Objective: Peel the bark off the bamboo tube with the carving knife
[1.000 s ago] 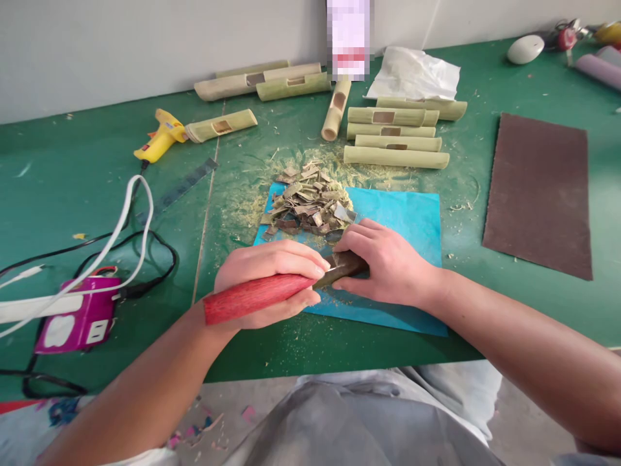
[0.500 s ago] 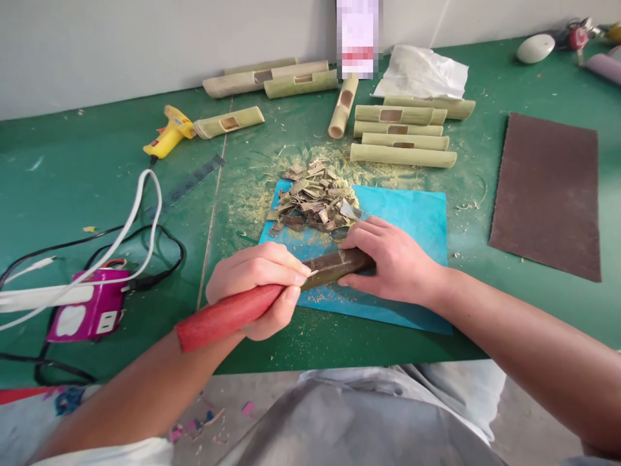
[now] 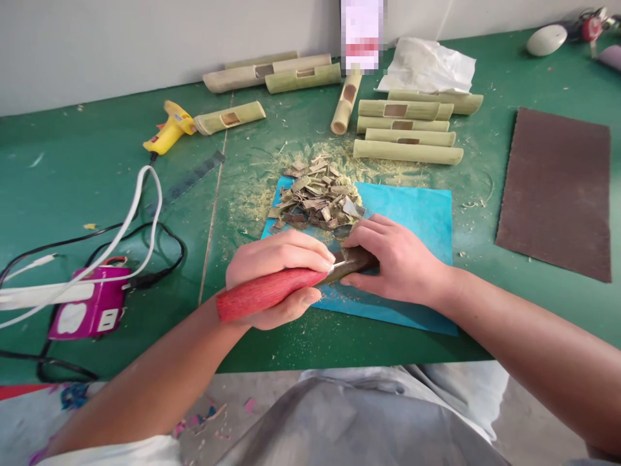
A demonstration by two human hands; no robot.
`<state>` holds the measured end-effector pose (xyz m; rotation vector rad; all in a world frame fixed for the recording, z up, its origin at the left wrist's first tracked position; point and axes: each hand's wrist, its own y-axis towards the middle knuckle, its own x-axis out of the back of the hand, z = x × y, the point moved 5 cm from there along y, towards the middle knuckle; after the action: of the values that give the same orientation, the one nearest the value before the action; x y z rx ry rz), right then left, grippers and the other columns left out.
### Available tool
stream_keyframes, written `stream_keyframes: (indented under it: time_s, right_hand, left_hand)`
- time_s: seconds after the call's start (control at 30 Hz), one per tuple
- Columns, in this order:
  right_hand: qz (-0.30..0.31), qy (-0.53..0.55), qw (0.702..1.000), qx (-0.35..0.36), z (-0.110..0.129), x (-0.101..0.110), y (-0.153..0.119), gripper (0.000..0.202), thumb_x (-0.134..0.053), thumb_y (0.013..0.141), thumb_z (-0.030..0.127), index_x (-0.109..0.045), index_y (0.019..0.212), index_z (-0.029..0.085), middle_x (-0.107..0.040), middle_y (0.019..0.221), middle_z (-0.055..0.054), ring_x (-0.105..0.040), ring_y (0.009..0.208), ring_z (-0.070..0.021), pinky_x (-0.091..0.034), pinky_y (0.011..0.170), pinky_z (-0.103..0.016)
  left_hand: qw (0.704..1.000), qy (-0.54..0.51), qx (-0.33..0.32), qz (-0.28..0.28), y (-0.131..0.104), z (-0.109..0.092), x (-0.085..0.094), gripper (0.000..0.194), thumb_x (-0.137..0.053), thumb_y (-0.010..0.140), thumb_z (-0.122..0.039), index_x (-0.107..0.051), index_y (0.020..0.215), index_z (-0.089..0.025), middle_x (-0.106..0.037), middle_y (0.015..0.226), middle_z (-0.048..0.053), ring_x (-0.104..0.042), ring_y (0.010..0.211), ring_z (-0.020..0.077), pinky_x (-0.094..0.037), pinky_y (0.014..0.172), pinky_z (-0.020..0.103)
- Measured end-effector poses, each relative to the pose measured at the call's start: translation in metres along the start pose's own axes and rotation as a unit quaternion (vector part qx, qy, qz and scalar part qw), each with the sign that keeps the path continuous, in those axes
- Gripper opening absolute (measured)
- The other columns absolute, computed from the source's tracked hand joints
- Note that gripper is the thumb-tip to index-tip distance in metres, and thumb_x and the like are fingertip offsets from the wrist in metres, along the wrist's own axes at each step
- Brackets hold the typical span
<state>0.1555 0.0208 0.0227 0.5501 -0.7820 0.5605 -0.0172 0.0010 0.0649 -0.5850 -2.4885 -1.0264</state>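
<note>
My left hand (image 3: 276, 275) is closed round the red handle (image 3: 272, 294) of a carving tool. The tool's thin metal blade (image 3: 341, 264) touches a dark bamboo piece (image 3: 356, 260) near a notch cut in it. Fingers and thumb of my right hand (image 3: 395, 259) grip that piece at its right end, which the palm hides. Beneath both hands lies a blue sheet (image 3: 412, 207). A heap of bamboo chips (image 3: 317, 194) with pale sawdust covers the sheet's upper left part.
Several notched bamboo tubes (image 3: 407, 153) lie at the back of the green table (image 3: 485, 259). A yellow glue gun (image 3: 172, 129), cables and a purple power strip (image 3: 90, 304) are at the left. On the right is a brown sheet (image 3: 555, 194).
My left hand has moved right and slightly up along the bamboo, bringing the blade nearer my right hand. My right hand keeps its grip. The whole view has shifted slightly.
</note>
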Motion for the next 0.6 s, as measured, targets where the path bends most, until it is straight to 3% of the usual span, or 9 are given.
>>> stream_keyframes:
  time_s: [0.23, 0.43, 0.6]
  right_hand:
    - [-0.003, -0.001, 1.0, 0.003, 0.0002, 0.0003, -0.0004, 0.032, -0.08, 0.075, 0.034, -0.061, 0.092, 0.016, -0.065, 0.085, -0.006, -0.051, 0.078, -0.0205, -0.042, 0.071, -0.032]
    - [-0.002, -0.013, 1.0, 0.003, 0.0024, -0.0006, -0.0011, 0.03, -0.078, 0.076, 0.034, -0.06, 0.092, 0.016, -0.065, 0.086, -0.006, -0.05, 0.078, -0.0204, -0.041, 0.071, -0.033]
    - [-0.005, -0.02, 1.0, 0.009, 0.0039, -0.0004, -0.0013, 0.027, -0.075, 0.077, 0.034, -0.061, 0.092, 0.016, -0.065, 0.085, -0.006, -0.049, 0.077, -0.0206, -0.042, 0.072, -0.034]
  left_hand:
    - [1.0, 0.02, -0.002, 0.008, 0.003, -0.0016, -0.0029, 0.015, -0.076, 0.082, -0.023, -0.07, 0.094, -0.017, -0.075, 0.09, 0.007, -0.074, 0.082, 0.0152, -0.062, 0.076, 0.025]
    - [1.0, 0.028, 0.002, 0.014, 0.0063, -0.0053, -0.004, 0.012, -0.072, 0.079, -0.01, -0.069, 0.089, -0.017, -0.075, 0.086, 0.006, -0.074, 0.078, 0.0147, -0.062, 0.072, 0.024]
    - [0.999, 0.032, -0.004, 0.003, 0.0059, -0.0057, -0.0019, 0.01, -0.071, 0.08, -0.012, -0.068, 0.088, -0.016, -0.074, 0.086, 0.005, -0.073, 0.077, 0.0133, -0.061, 0.069, 0.023]
